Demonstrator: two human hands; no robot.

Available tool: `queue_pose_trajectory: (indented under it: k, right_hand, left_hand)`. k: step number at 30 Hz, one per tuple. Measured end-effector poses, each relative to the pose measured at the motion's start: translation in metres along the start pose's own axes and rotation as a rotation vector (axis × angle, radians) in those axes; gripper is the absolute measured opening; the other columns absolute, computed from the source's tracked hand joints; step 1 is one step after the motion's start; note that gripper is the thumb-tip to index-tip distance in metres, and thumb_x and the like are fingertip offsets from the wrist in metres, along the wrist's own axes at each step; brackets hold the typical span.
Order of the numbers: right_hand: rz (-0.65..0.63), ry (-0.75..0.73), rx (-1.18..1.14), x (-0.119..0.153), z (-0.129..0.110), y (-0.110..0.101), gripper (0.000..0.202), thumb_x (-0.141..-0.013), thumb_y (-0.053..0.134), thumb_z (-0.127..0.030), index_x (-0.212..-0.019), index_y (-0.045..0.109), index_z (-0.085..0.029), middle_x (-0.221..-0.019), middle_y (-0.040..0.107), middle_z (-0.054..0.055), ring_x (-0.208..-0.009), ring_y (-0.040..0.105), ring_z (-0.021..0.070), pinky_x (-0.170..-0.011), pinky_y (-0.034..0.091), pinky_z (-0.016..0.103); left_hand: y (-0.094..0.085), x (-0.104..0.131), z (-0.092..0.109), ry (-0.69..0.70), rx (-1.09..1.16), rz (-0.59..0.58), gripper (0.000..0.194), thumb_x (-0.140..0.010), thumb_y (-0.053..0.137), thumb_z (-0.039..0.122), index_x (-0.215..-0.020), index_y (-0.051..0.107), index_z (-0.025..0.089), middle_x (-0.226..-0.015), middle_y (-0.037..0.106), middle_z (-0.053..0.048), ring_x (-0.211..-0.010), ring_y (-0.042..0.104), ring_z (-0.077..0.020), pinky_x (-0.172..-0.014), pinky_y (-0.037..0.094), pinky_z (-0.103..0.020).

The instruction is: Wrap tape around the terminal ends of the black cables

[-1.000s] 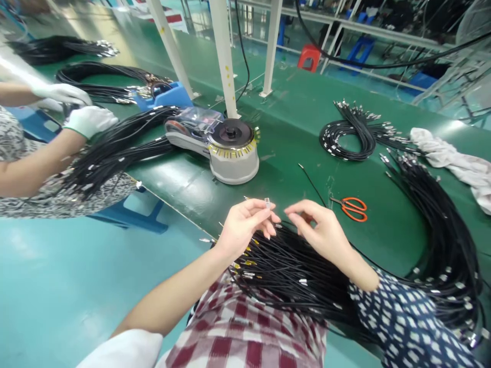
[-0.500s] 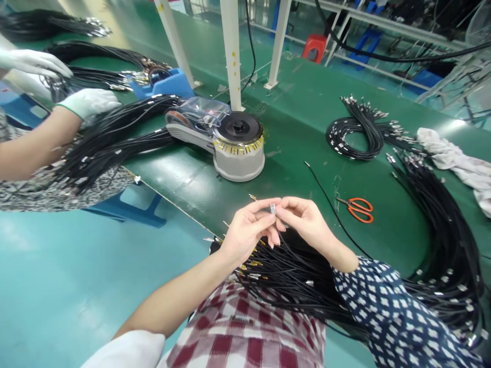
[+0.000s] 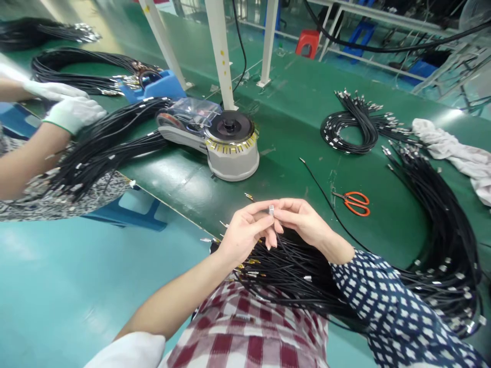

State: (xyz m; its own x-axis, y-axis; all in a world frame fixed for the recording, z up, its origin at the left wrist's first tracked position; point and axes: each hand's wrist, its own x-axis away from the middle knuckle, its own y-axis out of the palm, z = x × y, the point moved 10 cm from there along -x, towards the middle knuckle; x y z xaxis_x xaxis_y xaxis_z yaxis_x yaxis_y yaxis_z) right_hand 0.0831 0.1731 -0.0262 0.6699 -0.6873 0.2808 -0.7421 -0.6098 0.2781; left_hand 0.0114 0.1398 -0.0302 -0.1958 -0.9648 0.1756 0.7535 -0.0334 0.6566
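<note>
Two hands: my left hand (image 3: 245,227) and right hand (image 3: 305,220) pinch a small silvery piece (image 3: 271,210) between fingertips, likely to steady it from both sides. Black cables (image 3: 295,266) lie heaped below, at the near edge of the green tabletop (image 3: 284,179), probably to keep ends within reach. Bare surface ahead, right of the grey machine (image 3: 233,166), leaves me room.

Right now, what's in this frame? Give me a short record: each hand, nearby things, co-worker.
Left hand: pinches a small silvery piece
Right hand: fingertips at the same piece, grip unclear
Under hands: bundle of black cables
Tool: orange-handled scissors, lying on the green table
Ahead: round grey machine
Co-worker: white-gloved hands at another cable bundle
</note>
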Motion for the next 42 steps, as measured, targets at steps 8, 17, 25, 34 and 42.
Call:
queue_pose_trajectory:
  k: [8, 17, 25, 34, 42]
  right_hand:
    - [-0.044, 0.046, -0.031, -0.013, 0.009, 0.014, 0.024, -0.081, 0.064, -0.034, -0.066, 0.060, -0.016, -0.055, 0.057, -0.002, -0.053, 0.063, 0.0158, -0.057, 0.047, 0.027]
    - [0.402, -0.249, 0.376, -0.087, -0.087, -0.074, 0.032, -0.085, 0.063, -0.045, -0.082, 0.069, -0.014, -0.067, 0.058, -0.002, -0.051, 0.039, 0.0061, -0.048, 0.027, 0.020]
    - [0.462, -0.133, 0.581, -0.161, -0.151, -0.074, 0.045, -0.088, 0.059, -0.055, -0.088, 0.076, -0.013, -0.103, 0.075, 0.012, -0.077, 0.062, 0.0143, -0.066, 0.041, 0.025]
    - [0.451, -0.186, 0.785, -0.169, -0.163, -0.067, 0.010, -0.073, 0.071, -0.023, -0.066, 0.072, -0.016, -0.076, 0.073, 0.007, -0.080, 0.065, 0.0205, -0.073, 0.046, 0.030]
    - [0.562, -0.429, 0.752, -0.150, -0.167, -0.061, 0.015, -0.082, 0.064, -0.030, -0.081, 0.071, -0.016, -0.091, 0.075, 0.008, -0.088, 0.067, 0.0206, -0.082, 0.051, 0.032]
  left_hand:
    - [-0.007, -0.003, -0.002, -0.029, 0.049, -0.030, 0.033, -0.080, 0.077, 0.026, -0.111, 0.072, 0.016, -0.068, 0.070, -0.004, -0.046, 0.063, -0.0121, -0.041, 0.046, -0.019]
    - [-0.028, -0.008, -0.025, -0.085, 0.071, 0.060, 0.031, -0.073, 0.083, 0.034, -0.092, 0.074, 0.011, -0.067, 0.071, -0.007, -0.044, 0.062, -0.0120, -0.038, 0.045, -0.018]
    - [-0.038, -0.006, -0.038, -0.116, 0.101, 0.126, 0.035, -0.069, 0.086, 0.037, -0.075, 0.065, 0.009, -0.065, 0.072, -0.009, -0.042, 0.063, -0.0138, -0.037, 0.048, -0.019]
    - [-0.037, -0.009, -0.038, -0.129, 0.134, 0.099, 0.037, -0.069, 0.086, 0.036, -0.075, 0.061, 0.010, -0.065, 0.072, -0.009, -0.042, 0.064, -0.0136, -0.037, 0.048, -0.018]
    - [-0.035, -0.008, -0.037, -0.142, 0.124, 0.102, 0.037, -0.069, 0.086, 0.037, -0.076, 0.061, 0.010, -0.065, 0.072, -0.008, -0.042, 0.064, -0.0130, -0.038, 0.047, -0.018]
